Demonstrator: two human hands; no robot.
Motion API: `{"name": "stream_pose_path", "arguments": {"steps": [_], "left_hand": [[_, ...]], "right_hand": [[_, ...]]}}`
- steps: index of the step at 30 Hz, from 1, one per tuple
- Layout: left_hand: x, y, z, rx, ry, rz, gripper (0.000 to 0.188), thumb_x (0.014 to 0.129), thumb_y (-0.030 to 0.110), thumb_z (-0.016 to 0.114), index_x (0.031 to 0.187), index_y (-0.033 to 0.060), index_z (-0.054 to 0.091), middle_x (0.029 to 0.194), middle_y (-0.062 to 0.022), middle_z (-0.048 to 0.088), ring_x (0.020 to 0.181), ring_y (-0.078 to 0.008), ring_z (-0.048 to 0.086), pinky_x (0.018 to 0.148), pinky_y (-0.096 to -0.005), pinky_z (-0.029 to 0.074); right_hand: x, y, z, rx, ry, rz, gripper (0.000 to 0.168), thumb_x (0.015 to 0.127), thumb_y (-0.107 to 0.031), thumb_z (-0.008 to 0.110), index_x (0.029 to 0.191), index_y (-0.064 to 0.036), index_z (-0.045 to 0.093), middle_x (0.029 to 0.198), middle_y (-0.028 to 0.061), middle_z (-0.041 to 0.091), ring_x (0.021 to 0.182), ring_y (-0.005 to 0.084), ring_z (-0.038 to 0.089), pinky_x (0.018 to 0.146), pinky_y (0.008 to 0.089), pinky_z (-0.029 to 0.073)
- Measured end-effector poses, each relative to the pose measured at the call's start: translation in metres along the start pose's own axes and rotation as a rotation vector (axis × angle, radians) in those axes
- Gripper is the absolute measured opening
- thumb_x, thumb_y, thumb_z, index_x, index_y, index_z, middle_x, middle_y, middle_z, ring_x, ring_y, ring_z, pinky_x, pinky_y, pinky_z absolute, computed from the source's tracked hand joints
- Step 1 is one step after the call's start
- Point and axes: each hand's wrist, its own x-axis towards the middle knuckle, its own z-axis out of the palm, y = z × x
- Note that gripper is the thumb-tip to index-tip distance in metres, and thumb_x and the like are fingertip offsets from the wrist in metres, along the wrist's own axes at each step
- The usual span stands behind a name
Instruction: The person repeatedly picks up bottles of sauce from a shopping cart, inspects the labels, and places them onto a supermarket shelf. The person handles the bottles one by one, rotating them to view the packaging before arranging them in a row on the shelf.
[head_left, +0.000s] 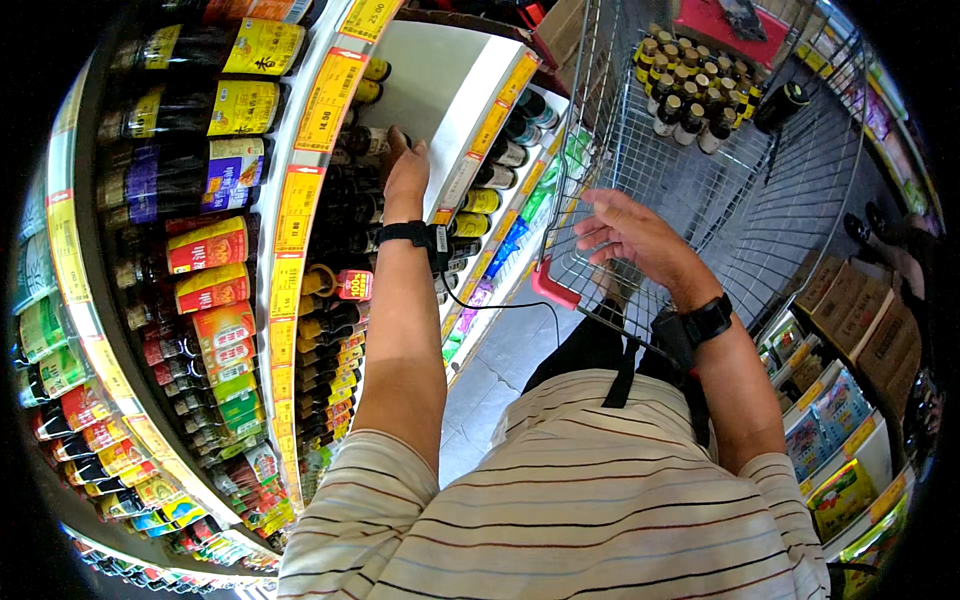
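My left hand (406, 169) reaches into a lit shelf on the left, at a dark bottle with a pale label (367, 140). Its fingers overlap the bottle's lower end; whether they close around it is hidden. My right hand (626, 232) hovers over the near end of a wire shopping cart (727, 180), fingers apart with nothing held. In the cart, toward its far end, several small dark bottles (686, 94) with light caps stand close together. A black cylindrical container (781, 107) lies beside them.
Price strips (296, 210) edge the shelves, which hold rows of bottles (247, 109). A red corner (555, 283) caps the cart's handle end. A cable (510, 306) hangs from my left wrist. Cardboard boxes (862, 307) and a low packet display (832, 412) stand at right. Another person's leg (900, 259) shows there.
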Motion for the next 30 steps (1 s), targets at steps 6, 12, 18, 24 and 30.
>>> {"name": "stream_pose_path", "arguments": {"steps": [6,12,18,24,30], "left_hand": [[0.03,-0.07,0.034,0.116,0.193,0.009,0.069,0.093,0.037,0.056,0.15,0.0058,0.034,0.136,-0.0309,0.051,0.12,-0.0483,0.054,0.102,-0.0502,0.047],[0.014,-0.013,0.009,0.1,0.167,-0.026,0.07,0.092,0.036,0.055,0.147,-0.0007,0.035,0.142,-0.0293,0.049,0.128,-0.0439,0.051,0.106,-0.048,0.044],[0.037,-0.03,0.019,0.027,-0.084,-0.244,0.068,0.091,0.036,0.053,0.145,-0.0027,0.038,0.141,-0.0288,0.05,0.127,-0.0426,0.053,0.107,-0.0453,0.043],[0.055,-0.06,0.036,-0.058,-0.058,-0.178,0.062,0.092,0.037,0.052,0.138,-0.0033,0.047,0.14,-0.0269,0.052,0.128,-0.0421,0.051,0.107,-0.0447,0.043],[-0.018,0.053,-0.024,-0.077,-0.173,0.005,0.074,0.098,0.056,0.041,0.119,-0.0117,0.06,0.117,-0.0376,0.059,0.123,-0.0437,0.054,0.102,-0.0486,0.042]], "right_hand": [[0.002,0.0,0.005,0.001,-0.055,0.007,0.056,0.104,-0.043,0.051,0.145,-0.005,0.042,0.116,0.014,0.062,0.102,0.0203,0.063,0.087,0.0349,0.054],[0.007,0.002,-0.001,0.016,-0.019,0.021,0.056,0.103,-0.042,0.051,0.145,-0.006,0.042,0.115,0.013,0.062,0.101,0.0197,0.064,0.087,0.0352,0.054],[0.006,0.002,-0.002,0.009,-0.01,0.033,0.054,0.104,-0.04,0.05,0.145,-0.006,0.042,0.115,0.012,0.063,0.101,0.0192,0.064,0.087,0.0352,0.054],[0.001,-0.002,-0.002,0.02,-0.012,0.035,0.051,0.104,-0.037,0.052,0.143,-0.005,0.043,0.113,0.0124,0.064,0.099,0.0199,0.065,0.084,0.0346,0.055],[0.01,0.012,-0.028,0.102,0.024,-0.02,0.051,0.103,-0.035,0.054,0.142,-0.004,0.044,0.115,0.0142,0.064,0.097,0.0212,0.067,0.081,0.035,0.056]]}}
